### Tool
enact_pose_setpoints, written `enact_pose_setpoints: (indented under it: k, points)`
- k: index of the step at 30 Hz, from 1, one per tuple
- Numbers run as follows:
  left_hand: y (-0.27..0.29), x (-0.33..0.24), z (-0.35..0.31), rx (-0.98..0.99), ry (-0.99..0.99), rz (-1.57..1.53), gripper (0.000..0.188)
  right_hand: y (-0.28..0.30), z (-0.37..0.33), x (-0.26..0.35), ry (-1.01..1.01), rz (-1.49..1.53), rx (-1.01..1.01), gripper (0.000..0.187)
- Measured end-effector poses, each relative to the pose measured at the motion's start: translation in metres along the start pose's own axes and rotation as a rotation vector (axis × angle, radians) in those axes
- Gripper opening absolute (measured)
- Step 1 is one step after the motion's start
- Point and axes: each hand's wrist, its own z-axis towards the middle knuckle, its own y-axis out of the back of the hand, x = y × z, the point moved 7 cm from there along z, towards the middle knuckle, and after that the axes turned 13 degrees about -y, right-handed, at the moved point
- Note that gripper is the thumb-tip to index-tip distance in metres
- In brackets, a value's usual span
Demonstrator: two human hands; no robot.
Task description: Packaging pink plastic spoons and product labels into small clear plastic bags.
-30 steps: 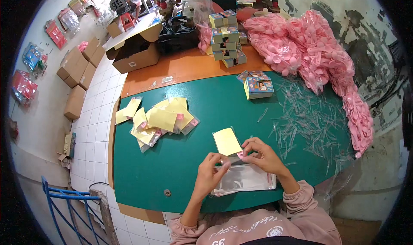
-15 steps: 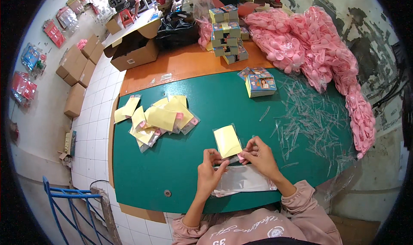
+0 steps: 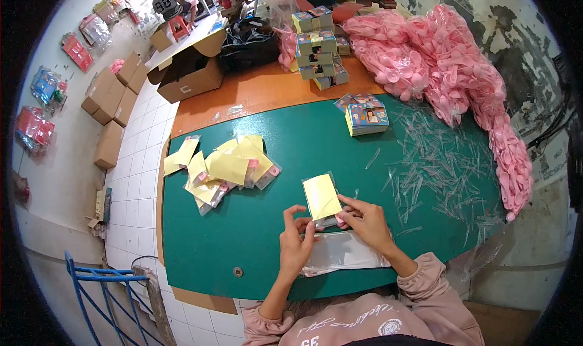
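Observation:
A clear plastic packet with a pale yellow card point(image 3: 322, 196) inside stands tilted over the near middle of the green table. My right hand point(image 3: 369, 226) pinches its lower right corner, where a bit of pink plastic shows. Close to the packet's lower left edge, my left hand point(image 3: 296, 244) has its fingers curved, with the index finger raised apart from the thumb, and no hold on the packet is visible. Beneath both hands lies a stack of clear plastic bags point(image 3: 346, 253).
Several filled packets point(image 3: 228, 167) lie piled at left. A stack of printed cards point(image 3: 367, 116) sits farther back, with bundled stacks point(image 3: 317, 48) behind. Clear plastic strips point(image 3: 434, 170) are scattered at right, beside bagged pink spoons point(image 3: 446, 67). A cardboard box point(image 3: 191, 82) stands far left.
My left hand has let go of the packet's lower edge and its index finger has lifted away. The right hand keeps its pinch, its fingers straighter along the packet's edge.

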Motion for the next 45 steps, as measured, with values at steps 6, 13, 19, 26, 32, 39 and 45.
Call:
enact_pose_setpoints:
  k: [6,13,19,26,32,39,45]
  points:
    - [-0.009,-0.024,0.008,0.173,-0.189,0.262,0.049,0.0,-0.001,0.0,0.037,-0.037,0.0,0.039]
    - [0.011,0.002,0.025,0.095,0.085,0.053,0.053,-0.006,-0.008,0.002,0.086,-0.062,0.06,0.036]
    - [0.011,-0.003,0.024,0.018,0.121,-0.216,0.05,-0.009,-0.011,0.009,0.088,0.003,0.083,0.035]
    - [0.057,-0.048,0.094,0.157,-0.301,0.793,0.044,0.005,-0.012,0.019,0.223,-0.216,-0.058,0.024]
    - [0.101,-0.036,0.137,0.285,-0.394,1.628,0.079,0.003,-0.017,0.026,0.309,-0.35,-0.137,0.018]
    - [0.195,-0.02,0.162,0.035,-0.351,1.454,0.071,0.015,-0.009,0.014,0.255,-0.376,-0.198,0.015]
    - [0.305,0.009,0.175,-0.14,-0.345,1.488,0.065,0.01,-0.008,0.017,0.257,-0.415,-0.224,0.015]
